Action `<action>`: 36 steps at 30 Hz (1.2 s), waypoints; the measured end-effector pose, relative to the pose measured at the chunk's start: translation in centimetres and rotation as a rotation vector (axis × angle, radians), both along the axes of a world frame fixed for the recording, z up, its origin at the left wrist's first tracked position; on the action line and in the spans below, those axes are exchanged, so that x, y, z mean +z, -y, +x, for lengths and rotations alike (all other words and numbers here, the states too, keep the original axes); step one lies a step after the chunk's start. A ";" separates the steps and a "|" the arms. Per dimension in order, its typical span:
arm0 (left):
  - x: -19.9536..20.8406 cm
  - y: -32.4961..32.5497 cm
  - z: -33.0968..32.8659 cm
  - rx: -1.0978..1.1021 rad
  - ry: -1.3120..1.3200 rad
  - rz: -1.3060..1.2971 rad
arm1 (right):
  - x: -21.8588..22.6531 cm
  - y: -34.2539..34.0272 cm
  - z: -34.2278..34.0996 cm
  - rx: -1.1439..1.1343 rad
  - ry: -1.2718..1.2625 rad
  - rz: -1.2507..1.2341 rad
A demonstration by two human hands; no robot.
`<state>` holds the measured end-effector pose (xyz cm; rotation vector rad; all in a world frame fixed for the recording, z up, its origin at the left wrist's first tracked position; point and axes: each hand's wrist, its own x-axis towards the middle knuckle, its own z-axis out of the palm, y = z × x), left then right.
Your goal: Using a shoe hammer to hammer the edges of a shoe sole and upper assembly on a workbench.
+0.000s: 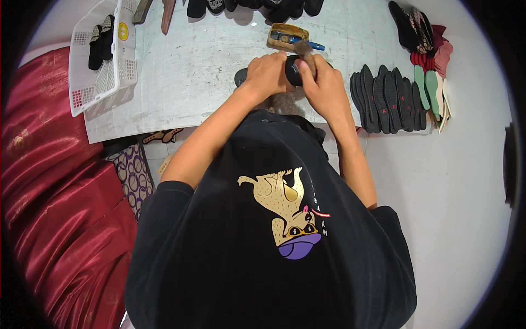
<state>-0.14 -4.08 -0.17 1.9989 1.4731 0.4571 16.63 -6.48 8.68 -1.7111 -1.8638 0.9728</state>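
Observation:
Near the table's front edge, my left hand is wrapped over a black shoe, one end of which shows between my two hands. A dark rounded end also sticks out left of that hand; whether it belongs to the same shoe is hidden. My right hand is closed round a wooden-handled tool, its thumb against the black shoe. The tool's far end is greyish and blurred, so its exact kind does not show. Just beyond the hands lies a brown tray with a blue-handled tool resting across its edge.
Stacked dark insoles lie at the right, beside green and cream pieces and dark shoe uppers. A white plastic basket with black slippers stands left. Several black shoes line the far side. Red cloth hangs left.

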 end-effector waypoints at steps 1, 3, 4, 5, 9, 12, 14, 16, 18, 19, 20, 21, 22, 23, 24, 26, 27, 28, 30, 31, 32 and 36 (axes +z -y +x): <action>-0.3 0.0 0.3 -0.006 -0.038 0.014 | 0.4 0.2 0.1 -0.047 -0.027 0.069; -0.8 -0.2 0.5 -0.014 -0.076 0.030 | -1.8 0.7 0.2 -0.064 -0.091 0.159; -0.7 -0.3 0.5 0.011 -0.108 0.017 | -2.7 0.5 0.1 -0.070 -0.058 0.092; -0.7 -0.4 0.6 0.036 -0.140 0.004 | -3.2 0.3 0.3 -0.075 -0.025 0.025; -0.1 -0.1 0.4 0.058 -0.056 -0.015 | -0.6 0.9 -0.2 -0.101 -0.135 0.122; 0.3 -0.1 0.3 0.056 -0.116 -0.015 | -4.7 2.0 0.3 -0.104 -0.122 0.124; 1.3 -0.3 0.0 0.075 -0.122 -0.152 | -4.8 1.8 0.1 -0.078 -0.038 0.015; 0.6 -0.3 0.3 0.075 -0.149 -0.070 | -3.8 1.3 -0.1 -0.099 -0.060 -0.005; -0.1 0.0 0.5 0.082 -0.176 0.014 | -3.4 1.3 -0.2 -0.113 -0.084 -0.024; -0.3 0.1 0.8 0.089 -0.127 0.201 | -3.5 1.7 -0.1 -0.119 -0.072 -0.046; -0.5 0.2 1.2 0.098 -0.078 0.389 | -3.6 1.8 -0.1 -0.124 -0.059 -0.068; -1.4 -0.2 1.7 0.100 -0.077 0.392 | -3.6 1.7 0.0 -0.122 -0.058 -0.065; -1.9 -1.0 2.2 0.066 0.022 0.337 | -3.6 1.7 -0.1 -0.140 -0.103 -0.056; -2.4 -1.5 2.4 0.034 0.121 0.282 | -3.6 1.7 -0.1 -0.157 -0.148 -0.046; -2.9 -1.3 2.3 0.037 0.120 0.285 | -3.4 1.7 -0.2 -0.153 -0.148 -0.044; -1.4 -1.3 2.3 0.066 0.038 0.057 | -2.8 1.4 0.0 -0.168 -0.185 -0.045; -1.0 -1.4 2.5 0.062 0.037 0.057 | -2.6 1.1 0.2 -0.172 -0.185 -0.045; -0.6 -1.3 2.5 0.066 0.018 0.037 | -2.2 0.7 0.5 -0.146 -0.141 -0.069; 0.1 -1.1 2.4 0.073 -0.002 0.014 | -1.5 0.4 1.1 -0.092 -0.068 -0.056; 0.6 -1.0 2.3 0.059 0.006 0.011 | -0.8 0.4 1.1 -0.090 -0.068 -0.058; 0.8 -0.9 2.2 0.044 0.015 0.008 | 0.1 0.5 1.0 -0.115 -0.071 -0.029; 1.1 -0.7 2.7 0.050 0.024 0.013 | -4.0 1.2 1.4 -0.174 -0.088 0.091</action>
